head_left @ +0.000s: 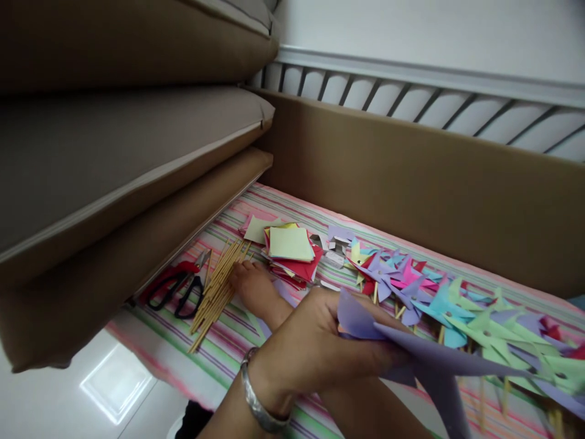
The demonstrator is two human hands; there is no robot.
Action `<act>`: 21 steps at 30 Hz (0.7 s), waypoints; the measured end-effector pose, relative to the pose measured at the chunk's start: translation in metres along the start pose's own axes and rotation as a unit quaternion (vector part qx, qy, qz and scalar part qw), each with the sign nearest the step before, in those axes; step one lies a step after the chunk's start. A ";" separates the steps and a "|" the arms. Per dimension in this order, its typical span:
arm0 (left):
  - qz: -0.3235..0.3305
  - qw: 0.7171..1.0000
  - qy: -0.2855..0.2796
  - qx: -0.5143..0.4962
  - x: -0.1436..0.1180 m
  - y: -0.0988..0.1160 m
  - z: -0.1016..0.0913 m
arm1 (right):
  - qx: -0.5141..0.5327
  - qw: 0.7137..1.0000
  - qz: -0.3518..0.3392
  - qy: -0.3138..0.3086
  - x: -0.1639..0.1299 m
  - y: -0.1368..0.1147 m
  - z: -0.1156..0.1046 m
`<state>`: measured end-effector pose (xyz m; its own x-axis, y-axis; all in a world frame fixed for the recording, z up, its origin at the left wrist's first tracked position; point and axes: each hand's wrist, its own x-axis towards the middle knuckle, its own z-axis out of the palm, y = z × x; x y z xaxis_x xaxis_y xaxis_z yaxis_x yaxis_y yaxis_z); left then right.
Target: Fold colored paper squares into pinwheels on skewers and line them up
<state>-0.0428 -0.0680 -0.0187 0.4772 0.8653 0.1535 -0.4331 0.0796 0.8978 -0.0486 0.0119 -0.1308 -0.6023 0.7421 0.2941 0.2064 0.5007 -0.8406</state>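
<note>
Nearest the cam, left hand (315, 347) w/ a silver bangle (260, 405) is pinching a purple paper pinwheel (411, 353), fingers clamped on its folded blades. Right hand (256, 289) is reaching under it toward the bundle of wooden sticks (219, 289), fingertips touching the bundle; closed or not, can't tell. Sticks are lying w/ long axis running diagonally toward the striped mat's near edge (219, 360), just beside the scissors (180, 286).

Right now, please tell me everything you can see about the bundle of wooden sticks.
The wooden sticks are thin, pale tan skewers, many together in a loose bundle. They lie flat on the striped cloth, running diagonally. The scissors lie beside them on the left. The right hand rests against their right side, fingertips touching them.
</note>
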 end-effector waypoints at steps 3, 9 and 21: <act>-0.008 0.998 -0.004 -0.057 -0.002 0.001 -0.004 | -0.039 0.999 -0.020 0.001 0.006 0.008 0.002; -0.036 0.991 -0.037 -0.123 -0.005 0.000 -0.003 | -0.072 0.996 -0.049 -0.012 0.004 0.008 -0.009; 0.006 1.000 0.020 0.005 -0.005 0.002 -0.007 | 0.078 0.962 0.068 0.252 -0.045 -0.042 -0.087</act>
<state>-0.0515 -0.0691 -0.0208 0.4414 0.8851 0.1475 -0.4301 0.0644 0.9005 0.0371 -0.0036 -0.0686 -0.1196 0.9377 0.3262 0.1155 0.3394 -0.9335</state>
